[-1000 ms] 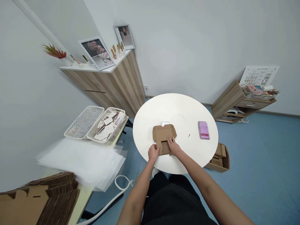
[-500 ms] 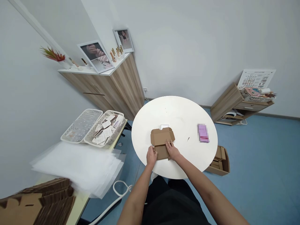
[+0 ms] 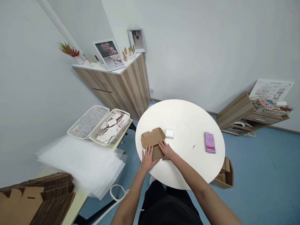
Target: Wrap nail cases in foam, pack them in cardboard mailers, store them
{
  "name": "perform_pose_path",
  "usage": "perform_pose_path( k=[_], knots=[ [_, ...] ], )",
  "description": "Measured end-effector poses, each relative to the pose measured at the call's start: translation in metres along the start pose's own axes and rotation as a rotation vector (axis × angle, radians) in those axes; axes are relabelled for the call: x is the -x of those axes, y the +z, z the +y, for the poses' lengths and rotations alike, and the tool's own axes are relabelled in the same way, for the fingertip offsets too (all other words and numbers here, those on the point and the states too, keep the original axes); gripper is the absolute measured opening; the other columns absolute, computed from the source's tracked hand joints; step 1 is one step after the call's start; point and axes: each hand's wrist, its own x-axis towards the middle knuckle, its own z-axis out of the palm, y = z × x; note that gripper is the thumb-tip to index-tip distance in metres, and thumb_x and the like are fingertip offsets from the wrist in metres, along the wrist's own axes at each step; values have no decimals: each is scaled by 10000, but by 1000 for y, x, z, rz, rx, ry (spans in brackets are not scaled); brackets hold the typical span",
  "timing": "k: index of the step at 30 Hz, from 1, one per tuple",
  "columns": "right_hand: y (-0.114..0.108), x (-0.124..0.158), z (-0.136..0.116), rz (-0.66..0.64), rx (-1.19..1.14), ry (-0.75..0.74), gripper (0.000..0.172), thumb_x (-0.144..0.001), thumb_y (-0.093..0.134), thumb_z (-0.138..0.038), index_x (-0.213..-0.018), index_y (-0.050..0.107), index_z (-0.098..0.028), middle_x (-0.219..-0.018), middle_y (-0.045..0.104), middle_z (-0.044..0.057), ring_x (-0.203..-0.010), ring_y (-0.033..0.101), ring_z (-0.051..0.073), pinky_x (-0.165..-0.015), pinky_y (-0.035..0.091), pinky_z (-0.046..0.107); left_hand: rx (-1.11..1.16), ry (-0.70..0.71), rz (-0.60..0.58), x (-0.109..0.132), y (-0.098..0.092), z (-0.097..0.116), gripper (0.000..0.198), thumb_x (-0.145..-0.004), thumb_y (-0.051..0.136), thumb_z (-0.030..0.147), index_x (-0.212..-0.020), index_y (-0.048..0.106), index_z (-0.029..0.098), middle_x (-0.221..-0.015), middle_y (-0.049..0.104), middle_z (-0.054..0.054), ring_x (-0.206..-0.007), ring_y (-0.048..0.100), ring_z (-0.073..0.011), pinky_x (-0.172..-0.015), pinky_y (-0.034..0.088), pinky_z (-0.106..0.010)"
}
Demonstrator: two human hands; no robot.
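Observation:
A brown cardboard box (image 3: 152, 137) lies on the round white table (image 3: 180, 115), its flapped lid laid back away from me. My left hand (image 3: 147, 158) rests on the near left side of the box, fingers stretched and spread. Over the right side lies my right hand (image 3: 167, 150), fingers extended onto the cardboard. Part of the box's near section is hidden under both hands. Just beyond the box, to its right, sits a small white square item (image 3: 169, 133).
A pixelated purple item (image 3: 209, 142) lies on the table's right. At left, a side table carries a basket of cards (image 3: 110, 128), white sheets (image 3: 82, 162) and stacked flat cardboard (image 3: 47, 197). A carton (image 3: 225, 178) of folded boxes stands on the floor at right.
The box has shifted left and turned, uncovering more of the white square item. My left hand has gone from gripping the box's edge to lying spread on it.

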Motion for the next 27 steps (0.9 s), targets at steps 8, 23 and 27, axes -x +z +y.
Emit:
perform_pose_path(
  k=[8, 23, 27],
  knots=[
    [-28, -26, 46, 560, -282, 341, 530, -932, 340, -314, -1414, 393, -100, -1456, 409, 182, -1368, 319, 297, -1127, 260, 478, 99, -112, 28, -21, -7, -24, 964, -843, 516, 629, -1544, -7, 222, -1593, 197, -147, -1468, 117, -364, -1140, 105, -634],
    [-48, -61, 87, 379, -475, 824, 551, -706, 683, -447, -1148, 512, -166, -1189, 540, 181, -1060, 574, 310, -798, 470, 359, 220, -209, 28, -32, -4, -26, 1042, -793, 616, 594, -1537, -22, 242, -1601, 172, -139, -1474, 67, -362, -1141, 132, -622],
    [-57, -56, 84, 374, -605, 735, 417, -716, 645, -358, -1083, 491, -235, -943, 619, 53, -843, 610, 231, -690, 464, 313, 240, -195, 38, -32, -4, -27, 1026, -794, 617, 587, -1538, -1, 245, -1597, 186, -142, -1473, 70, -366, -1139, 139, -623]
  ],
)
